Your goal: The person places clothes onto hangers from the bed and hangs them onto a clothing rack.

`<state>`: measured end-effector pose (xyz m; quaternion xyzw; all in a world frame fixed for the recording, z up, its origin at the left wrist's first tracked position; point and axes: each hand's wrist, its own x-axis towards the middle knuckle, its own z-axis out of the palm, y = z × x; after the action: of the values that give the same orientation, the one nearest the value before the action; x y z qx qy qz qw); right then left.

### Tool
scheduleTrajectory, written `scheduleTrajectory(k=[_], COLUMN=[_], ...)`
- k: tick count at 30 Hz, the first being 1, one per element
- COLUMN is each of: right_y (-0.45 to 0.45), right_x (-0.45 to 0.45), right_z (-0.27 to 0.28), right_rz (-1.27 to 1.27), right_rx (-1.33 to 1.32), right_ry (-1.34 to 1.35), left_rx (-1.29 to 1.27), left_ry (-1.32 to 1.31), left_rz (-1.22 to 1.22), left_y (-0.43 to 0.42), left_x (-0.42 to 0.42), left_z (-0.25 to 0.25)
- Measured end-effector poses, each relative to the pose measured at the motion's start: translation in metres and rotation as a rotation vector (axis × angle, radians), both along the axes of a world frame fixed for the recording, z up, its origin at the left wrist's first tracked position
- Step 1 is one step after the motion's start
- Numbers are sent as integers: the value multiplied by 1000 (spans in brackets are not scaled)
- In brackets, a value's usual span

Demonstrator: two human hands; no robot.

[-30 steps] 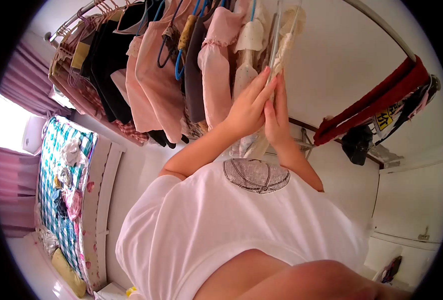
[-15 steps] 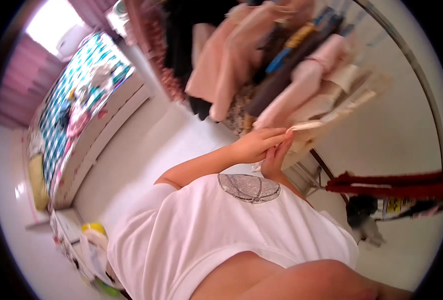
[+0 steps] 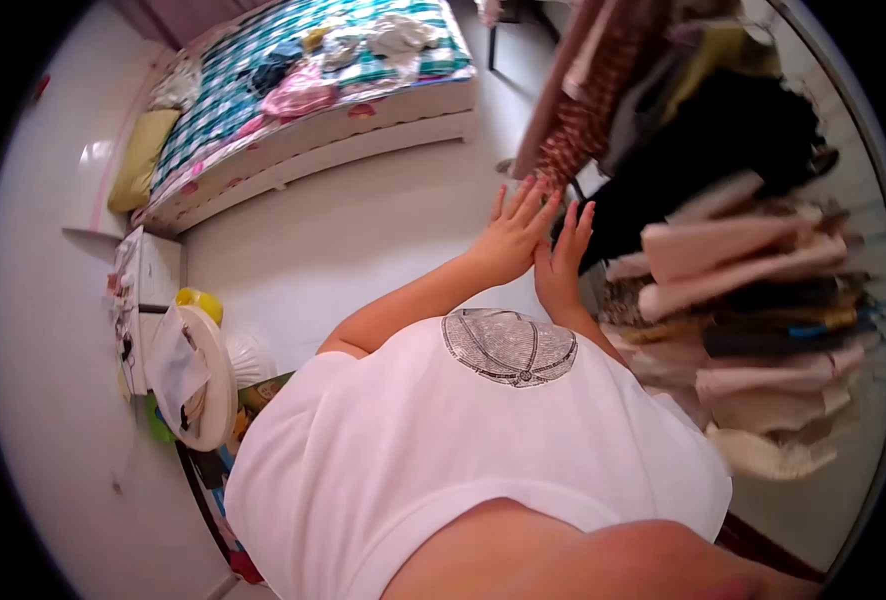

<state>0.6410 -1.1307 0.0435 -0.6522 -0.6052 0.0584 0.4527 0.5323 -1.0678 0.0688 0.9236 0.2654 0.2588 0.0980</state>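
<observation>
Two bare hands: left hand (image 3: 506, 243) and right hand (image 3: 561, 262) side by side, unclenched, fingers spread
Red checked garment (image 3: 575, 138): hanging just beyond the fingers, contact unclear
Black clothes (image 3: 708, 140): hanging right of it
Bed (image 3: 358, 142): farther off, upper left

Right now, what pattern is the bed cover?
The bed cover is checked, teal and white; it shows best in the head view.

You've got bright, soft light here; pale glare sits on the left wall (image 3: 48, 300), the clothes (image 3: 728, 245) smear with blur at right, fisheye edges bending into black.
</observation>
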Motion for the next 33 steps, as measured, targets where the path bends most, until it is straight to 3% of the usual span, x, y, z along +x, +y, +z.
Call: scheduleTrajectory(k=[9,12,15,23,27,33], right_y=[143,178,213,349,444,575], right_x=[-122,-141,-150,-153,-155,-175], right_z=[-19,-29,-39,-75,-65,-40], right_rz=[281,342,394,457,515,663], right_rx=[-158,-167,-213,-374,-419,-247], right_ry=[-163,-238,-290,-227,-271,-352], left_rx=[-8,-90,-189,-299,-291,-252], left_ry=[181,103,191,255,216,175], left_rz=[561,641,731,919,972,1006], left_y=[95,115,138,251,332,438], left_x=[-142,-173,-199,-239,-244,-252], left_z=[-32,-37,-47,-64,-60,-61])
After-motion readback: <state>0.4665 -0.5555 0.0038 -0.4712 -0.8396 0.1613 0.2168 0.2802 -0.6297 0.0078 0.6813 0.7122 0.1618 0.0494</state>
